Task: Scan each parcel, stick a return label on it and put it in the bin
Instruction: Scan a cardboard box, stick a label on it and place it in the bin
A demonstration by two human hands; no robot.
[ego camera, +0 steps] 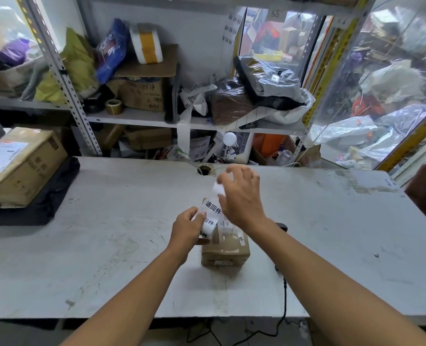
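Both hands' fingers (198, 216) pinch a label strip (213, 208) above the parcel (225, 248); cardboard box (20, 166) far left.

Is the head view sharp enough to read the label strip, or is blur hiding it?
Head view: the label strip reads sharply near the left hand; its upper end blurs at the right hand; shelf uprights bow from wide-angle distortion; right side is hazy.
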